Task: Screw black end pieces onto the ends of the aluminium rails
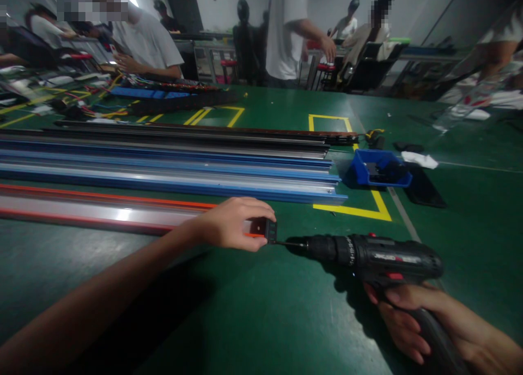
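My left hand is closed over the right end of a long red-edged aluminium rail lying on the green table, with its fingertips pinching a small black end cap against the rail. A black cordless drill is gripped by its handle in my right hand. The drill lies level and points left, and its bit tip touches the black end cap.
Several long blue and silver rails lie parallel behind the red one. A blue parts bin sits inside yellow floor-tape marks, with a black flat case and a white rag beside it. Other people work at the table's far side.
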Tool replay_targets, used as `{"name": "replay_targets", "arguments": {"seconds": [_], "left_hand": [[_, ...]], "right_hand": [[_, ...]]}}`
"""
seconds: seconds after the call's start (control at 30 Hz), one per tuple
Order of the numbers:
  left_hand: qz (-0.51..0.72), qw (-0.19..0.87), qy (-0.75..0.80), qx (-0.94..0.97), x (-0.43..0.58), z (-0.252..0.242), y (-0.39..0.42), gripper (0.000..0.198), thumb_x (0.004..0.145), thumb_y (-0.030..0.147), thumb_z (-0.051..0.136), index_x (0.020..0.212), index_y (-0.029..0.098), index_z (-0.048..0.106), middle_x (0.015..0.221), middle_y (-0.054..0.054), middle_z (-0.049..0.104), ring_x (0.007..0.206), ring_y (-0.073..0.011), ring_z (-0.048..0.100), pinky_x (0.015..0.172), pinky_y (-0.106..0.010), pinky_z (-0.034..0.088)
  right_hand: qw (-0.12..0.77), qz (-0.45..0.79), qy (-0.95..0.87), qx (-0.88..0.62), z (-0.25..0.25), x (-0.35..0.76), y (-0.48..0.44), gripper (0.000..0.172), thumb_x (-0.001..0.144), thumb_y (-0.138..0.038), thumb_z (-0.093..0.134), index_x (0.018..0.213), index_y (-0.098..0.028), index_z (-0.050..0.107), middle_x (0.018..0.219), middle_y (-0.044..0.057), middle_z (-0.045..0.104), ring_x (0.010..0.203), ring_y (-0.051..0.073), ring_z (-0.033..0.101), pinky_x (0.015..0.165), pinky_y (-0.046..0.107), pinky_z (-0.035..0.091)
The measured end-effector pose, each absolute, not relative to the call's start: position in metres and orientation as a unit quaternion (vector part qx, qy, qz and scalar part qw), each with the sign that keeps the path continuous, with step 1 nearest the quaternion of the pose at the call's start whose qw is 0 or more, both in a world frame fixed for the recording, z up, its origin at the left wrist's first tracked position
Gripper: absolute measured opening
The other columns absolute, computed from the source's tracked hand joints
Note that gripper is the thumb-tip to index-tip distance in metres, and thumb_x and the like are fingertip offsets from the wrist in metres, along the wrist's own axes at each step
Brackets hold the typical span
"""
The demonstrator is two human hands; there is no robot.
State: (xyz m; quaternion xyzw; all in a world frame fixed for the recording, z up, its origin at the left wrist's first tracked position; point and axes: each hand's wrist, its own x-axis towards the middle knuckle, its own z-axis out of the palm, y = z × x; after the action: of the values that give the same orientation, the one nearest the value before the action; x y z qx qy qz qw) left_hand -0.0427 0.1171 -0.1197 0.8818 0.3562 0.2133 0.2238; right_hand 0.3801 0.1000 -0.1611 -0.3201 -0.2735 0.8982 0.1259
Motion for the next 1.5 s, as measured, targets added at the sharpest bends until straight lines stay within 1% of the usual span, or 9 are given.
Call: {"name": "replay_targets", "arguments": {"seconds": [0.2, 0.37, 0.43, 0.57, 0.7, 0.87, 1.1, 1.27, 1.5], "left_hand": [[0.215, 0.225, 0.355, 0.882, -0.042, -0.118, 0.117, 0.04, 0.082, 0.034, 0.072, 0.118, 0.02, 0.067, 0.122, -0.008, 0.071, 0.111, -0.0232, 0.067, 0.1, -0.032, 0.049], [0.216, 0.227, 0.352, 0.882, -0.041, -0.117, 0.116, 0.031, 0.082, 0.033, 0.07, 0.11, 0.019, 0.069, 0.114, -0.008, 0.072, 0.104, -0.0217, 0.067, 0.094, -0.031, 0.05], [0.215, 0.226, 0.352, 0.882, -0.04, -0.115, 0.115, 0.028, 0.082, 0.032, 0.069, 0.107, 0.019, 0.069, 0.11, -0.007, 0.072, 0.1, -0.0206, 0.067, 0.092, -0.03, 0.05], [0.204, 0.228, 0.347, 0.886, -0.04, -0.112, 0.115, 0.022, 0.084, 0.029, 0.067, 0.103, 0.018, 0.068, 0.103, -0.006, 0.072, 0.092, -0.0184, 0.066, 0.085, -0.028, 0.049], [0.203, 0.228, 0.347, 0.887, -0.044, -0.112, 0.117, 0.018, 0.084, 0.027, 0.066, 0.1, 0.018, 0.068, 0.103, -0.006, 0.071, 0.093, -0.0185, 0.065, 0.086, -0.028, 0.049], [0.23, 0.213, 0.354, 0.881, -0.053, -0.113, 0.119, 0.02, 0.081, 0.026, 0.067, 0.1, 0.021, 0.07, 0.099, -0.004, 0.071, 0.09, -0.0182, 0.066, 0.083, -0.028, 0.05], [0.225, 0.201, 0.367, 0.88, -0.061, -0.111, 0.121, 0.021, 0.081, 0.027, 0.068, 0.1, 0.019, 0.071, 0.098, -0.004, 0.07, 0.089, -0.0179, 0.066, 0.082, -0.029, 0.051], [0.229, 0.207, 0.361, 0.88, -0.061, -0.114, 0.122, 0.018, 0.082, 0.026, 0.066, 0.098, 0.019, 0.071, 0.096, -0.003, 0.069, 0.086, -0.0172, 0.065, 0.081, -0.029, 0.05], [0.241, 0.207, 0.357, 0.878, -0.061, -0.116, 0.123, 0.018, 0.082, 0.025, 0.065, 0.098, 0.02, 0.07, 0.096, -0.003, 0.069, 0.086, -0.0175, 0.064, 0.079, -0.029, 0.049]], "right_hand": [[0.121, 0.901, -0.272, -0.316, -0.156, 0.377, 0.102, 0.023, 0.085, -0.032, 0.072, 0.101, -0.017, 0.078, 0.053, -0.006, 0.049, 0.039, 0.007, 0.045, 0.044, 0.024, 0.053], [0.119, 0.908, -0.263, -0.305, -0.16, 0.38, 0.103, 0.034, 0.086, -0.032, 0.071, 0.117, -0.019, 0.075, 0.055, -0.005, 0.05, 0.039, 0.008, 0.044, 0.043, 0.025, 0.052], [0.12, 0.909, -0.264, -0.3, -0.16, 0.379, 0.103, 0.035, 0.086, -0.031, 0.07, 0.119, -0.019, 0.075, 0.055, -0.006, 0.05, 0.039, 0.008, 0.043, 0.044, 0.025, 0.052], [0.123, 0.911, -0.273, -0.285, -0.156, 0.373, 0.103, 0.029, 0.085, -0.03, 0.071, 0.111, -0.018, 0.077, 0.055, -0.006, 0.049, 0.039, 0.007, 0.042, 0.045, 0.023, 0.052], [0.13, 0.906, -0.284, -0.285, -0.153, 0.364, 0.104, 0.025, 0.084, -0.028, 0.071, 0.104, -0.016, 0.077, 0.053, -0.006, 0.049, 0.038, 0.007, 0.042, 0.043, 0.023, 0.052], [0.136, 0.905, -0.295, -0.275, -0.154, 0.353, 0.112, 0.026, 0.084, -0.026, 0.067, 0.105, -0.013, 0.076, 0.054, -0.006, 0.05, 0.038, 0.007, 0.041, 0.043, 0.023, 0.053], [0.116, 0.9, -0.313, -0.279, -0.148, 0.346, 0.136, 0.024, 0.085, -0.024, 0.064, 0.102, -0.011, 0.074, 0.055, -0.006, 0.049, 0.039, 0.007, 0.042, 0.045, 0.021, 0.051], [0.099, 0.907, -0.3, -0.28, -0.156, 0.35, 0.14, 0.024, 0.084, -0.027, 0.068, 0.103, -0.013, 0.075, 0.054, -0.006, 0.05, 0.04, 0.009, 0.046, 0.046, 0.024, 0.054], [0.102, 0.902, -0.307, -0.285, -0.159, 0.351, 0.138, 0.022, 0.085, -0.027, 0.069, 0.102, -0.014, 0.076, 0.055, -0.005, 0.052, 0.041, 0.009, 0.048, 0.046, 0.025, 0.055]]}}
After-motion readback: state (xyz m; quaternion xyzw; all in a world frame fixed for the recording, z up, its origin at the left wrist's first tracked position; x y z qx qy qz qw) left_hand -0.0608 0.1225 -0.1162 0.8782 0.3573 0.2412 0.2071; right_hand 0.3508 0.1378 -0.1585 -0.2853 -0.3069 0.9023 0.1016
